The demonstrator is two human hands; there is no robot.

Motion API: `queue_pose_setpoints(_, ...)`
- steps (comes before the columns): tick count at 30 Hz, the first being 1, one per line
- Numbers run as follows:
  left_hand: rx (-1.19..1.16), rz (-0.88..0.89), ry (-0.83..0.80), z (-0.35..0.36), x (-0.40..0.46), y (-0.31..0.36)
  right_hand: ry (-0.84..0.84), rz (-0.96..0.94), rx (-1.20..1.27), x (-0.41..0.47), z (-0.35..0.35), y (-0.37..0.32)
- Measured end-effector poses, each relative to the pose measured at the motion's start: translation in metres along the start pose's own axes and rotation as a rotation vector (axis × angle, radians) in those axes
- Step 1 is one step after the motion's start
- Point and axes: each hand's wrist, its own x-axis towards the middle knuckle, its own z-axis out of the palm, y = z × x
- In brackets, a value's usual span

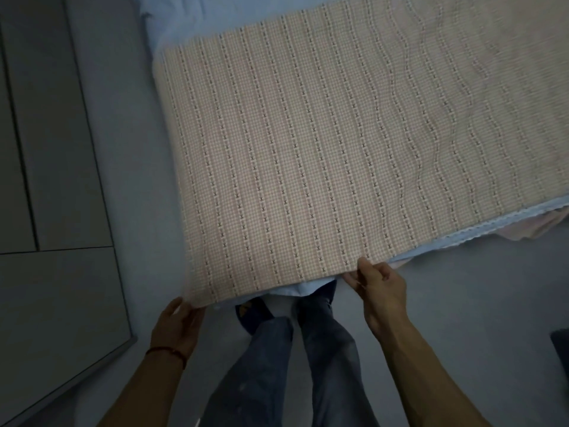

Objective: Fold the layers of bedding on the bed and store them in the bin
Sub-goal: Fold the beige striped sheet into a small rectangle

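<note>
A pink checked blanket (308,149) with dotted stripes lies spread over the bed, its near edge hanging toward me. My left hand (178,325) pinches the blanket's near left corner. My right hand (378,288) pinches the near edge further right, thumb on top. A pale blue sheet (295,289) with a scalloped trim shows under the blanket along the near edge and at the far left. No bin is in view.
A grey cabinet (52,180) with flat doors stands to the left of the bed, with a narrow strip of grey floor (129,149) between. My legs and dark shoes are below the blanket edge. A dark object (562,349) sits at the right border.
</note>
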Motion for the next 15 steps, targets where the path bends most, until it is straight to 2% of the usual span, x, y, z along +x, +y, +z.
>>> queue_pose_setpoints(2, 0.259, 0.079, 0.151, 0.016, 0.0, 0.007, -0.022, 0.078, -0.036, 0.003, 0.005, 0.005)
queue_pose_setpoints(3, 0.436, 0.209, 0.253, 0.028, -0.004, 0.012, -0.036, 0.103, -0.068, 0.001, 0.009, 0.009)
queue_pose_setpoints(4, 0.653, 0.422, 0.307, 0.047, -0.011, 0.019, -0.046, 0.116, -0.092, -0.001, 0.014, 0.013)
queue_pose_setpoints(5, 0.878, 0.682, 0.268, 0.069, -0.021, 0.023, -0.043, 0.122, -0.102, -0.003, 0.019, 0.019)
queue_pose_setpoints(7, 1.188, 1.136, 0.032, 0.122, -0.038, 0.029, -0.036, 0.138, -0.053, -0.01, 0.03, 0.028)
queue_pose_setpoints(9, 1.393, 1.326, -0.213, 0.18, -0.047, 0.037, -0.035, 0.141, 0.064, -0.017, 0.044, 0.034)
queue_pose_setpoints(11, 1.664, 1.294, -0.346, 0.234, -0.049, 0.046, -0.061, 0.075, 0.114, -0.02, 0.056, 0.04)
queue_pose_setpoints(13, 1.979, 1.097, -0.381, 0.272, -0.044, 0.055, -0.126, 0.065, 0.091, -0.023, 0.067, 0.051)
queue_pose_setpoints(15, 2.201, 0.856, -0.363, 0.294, -0.037, 0.059, -0.17, 0.137, 0.07, -0.025, 0.077, 0.063)
